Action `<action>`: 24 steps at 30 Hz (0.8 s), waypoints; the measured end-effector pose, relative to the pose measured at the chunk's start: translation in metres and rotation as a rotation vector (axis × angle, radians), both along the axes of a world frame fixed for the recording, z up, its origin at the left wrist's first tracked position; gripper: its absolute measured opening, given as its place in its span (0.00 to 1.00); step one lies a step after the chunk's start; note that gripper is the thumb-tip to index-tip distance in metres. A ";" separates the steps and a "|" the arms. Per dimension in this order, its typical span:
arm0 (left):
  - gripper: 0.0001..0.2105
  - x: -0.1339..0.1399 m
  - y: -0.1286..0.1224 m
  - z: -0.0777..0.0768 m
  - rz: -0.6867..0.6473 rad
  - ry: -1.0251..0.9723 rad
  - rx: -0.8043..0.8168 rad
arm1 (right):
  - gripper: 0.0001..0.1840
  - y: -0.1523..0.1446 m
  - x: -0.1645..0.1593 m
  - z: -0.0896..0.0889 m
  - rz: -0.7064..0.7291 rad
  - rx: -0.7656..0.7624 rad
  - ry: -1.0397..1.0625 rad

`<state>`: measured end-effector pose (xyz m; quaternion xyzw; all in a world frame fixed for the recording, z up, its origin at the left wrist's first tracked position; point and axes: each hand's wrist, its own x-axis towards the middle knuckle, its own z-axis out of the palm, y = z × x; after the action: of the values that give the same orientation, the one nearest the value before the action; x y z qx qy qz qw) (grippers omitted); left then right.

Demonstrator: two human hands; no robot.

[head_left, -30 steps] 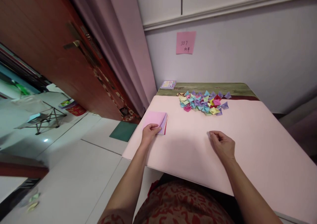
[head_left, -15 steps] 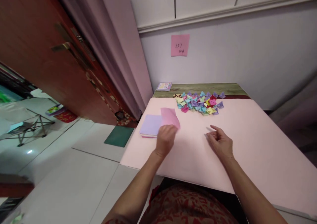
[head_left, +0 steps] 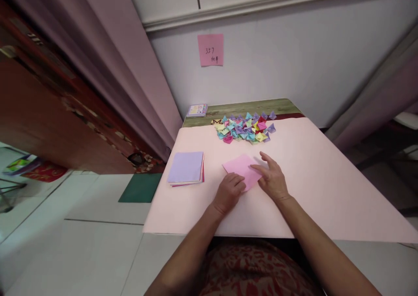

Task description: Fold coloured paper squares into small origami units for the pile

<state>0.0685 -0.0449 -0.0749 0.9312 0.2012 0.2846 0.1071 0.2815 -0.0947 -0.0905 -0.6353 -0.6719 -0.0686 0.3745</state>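
Observation:
A square sheet of pink paper (head_left: 242, 166) lies turned cornerwise on the table in front of me. My left hand (head_left: 229, 191) has its curled fingers closed on the paper's lower left edge. At the opposite side, my right hand (head_left: 271, 178) is open, with its index finger raised and another fingertip at the paper's right corner. To the left sits a stack of square paper (head_left: 185, 167), lilac on top, with pink and white edges below. Beyond the sheet is a heap of small folded paper pieces (head_left: 243, 128) in several colours.
A pink cover (head_left: 313, 191) lies over most of the green-patterned table. A printed packet (head_left: 197, 110) rests at its far left corner. The wall bears a pink note (head_left: 210, 50) with handwriting. Curtain and wooden door stand to the left, a green mat (head_left: 140, 188) on the floor.
My left hand has brought the pink sheet from beside the stack down to the middle of the table. My right hand has come to its right edge. The view has shifted right.

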 end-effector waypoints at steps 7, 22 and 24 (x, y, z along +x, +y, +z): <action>0.22 -0.002 0.005 -0.008 0.287 -0.050 -0.104 | 0.17 0.002 0.004 -0.010 -0.079 0.055 0.122; 0.08 0.002 0.010 -0.012 0.331 -0.038 -0.117 | 0.17 0.001 0.003 -0.002 0.082 -0.013 0.151; 0.08 0.000 0.010 -0.012 0.307 -0.057 -0.128 | 0.17 0.003 0.006 -0.003 0.062 -0.077 0.163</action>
<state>0.0682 -0.0347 -0.0872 0.8723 0.3557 0.3104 0.1274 0.2874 -0.0916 -0.0932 -0.6317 -0.6607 0.0206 0.4051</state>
